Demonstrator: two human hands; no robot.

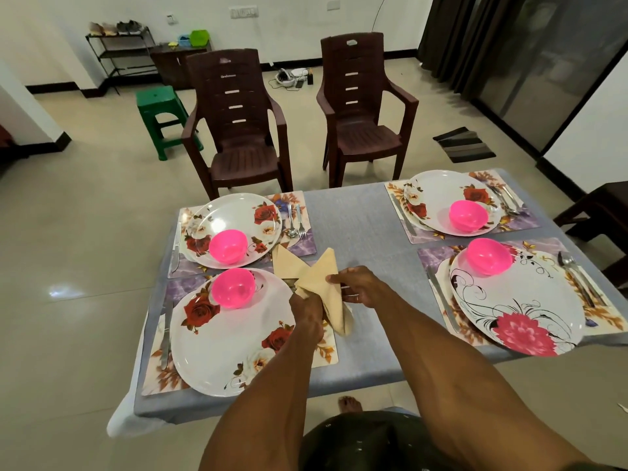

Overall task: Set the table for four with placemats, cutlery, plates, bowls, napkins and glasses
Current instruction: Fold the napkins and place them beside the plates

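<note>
Worktop (356, 215) cover was matt woven cloth; plates (221, 341) glossy; bowls (227, 246) smooth pink plastic; cutlery (295, 222) shiny metal

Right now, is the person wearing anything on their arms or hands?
No sleeves show: both forearms are bare all the way down. The left hand wears nothing that I can see. The right hand seems to have a thin ring on one finger, though it is small and hard to make out.

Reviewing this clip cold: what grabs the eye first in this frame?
Four bright pink bowls, one on each floral plate at the four place settings, stand out against the grey tablecloth. At centre, the left hand and right hand hold a beige napkin; a second napkin lies beside it.
</note>
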